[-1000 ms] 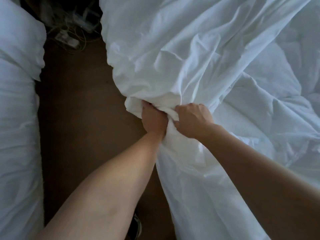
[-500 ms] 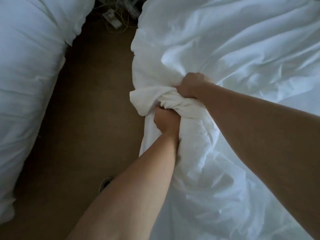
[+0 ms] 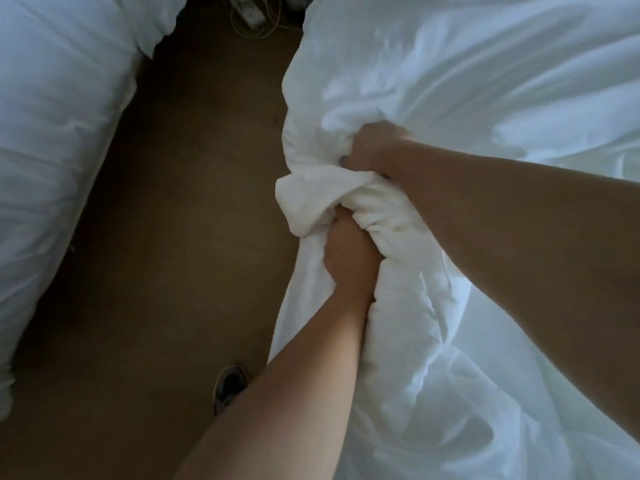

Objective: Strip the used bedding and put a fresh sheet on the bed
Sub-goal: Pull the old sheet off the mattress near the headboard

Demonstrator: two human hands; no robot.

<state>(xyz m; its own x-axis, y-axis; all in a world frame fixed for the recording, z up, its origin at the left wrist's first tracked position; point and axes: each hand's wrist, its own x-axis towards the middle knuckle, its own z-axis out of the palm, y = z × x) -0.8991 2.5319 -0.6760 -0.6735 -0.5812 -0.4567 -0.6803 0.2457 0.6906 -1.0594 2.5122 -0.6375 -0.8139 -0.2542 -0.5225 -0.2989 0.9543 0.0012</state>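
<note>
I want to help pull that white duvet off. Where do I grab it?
Grab the bunched edge of the duvet from the floor side, where it hangs down. Gathered thick there, it fills a fist; the left hand and right hand grip it so.

A second ago the right hand (image 3: 372, 147) and left hand (image 3: 346, 251) gripped the white bedding (image 3: 450, 81) side by side. Now the right one sits farther up the bunch and the left nearer the person, with a thicker twisted roll gathered between them. The shoe (image 3: 230, 386) on the floor (image 3: 173, 237) shows more fully.
</note>
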